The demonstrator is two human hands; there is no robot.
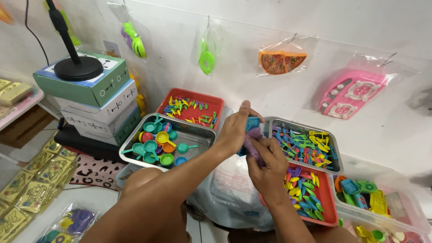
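Note:
My left hand and my right hand meet in the middle of the view, above a clear plastic bag. Together they hold a small bunch of toy pieces: a teal plastic piece under my left fingers and a purple piece gripped by my right fingers. Both hands are closed around these pieces. Just to their right stands a metal tray of small coloured toy utensils. To the left sits a metal tray of toy pans and cups.
Two red trays hold small toy cutlery, one behind and one at the right front. A clear bin of toy pieces sits far right. Stacked boxes carry a black stand. Packed toys hang on the wall. Yellow packets lie left.

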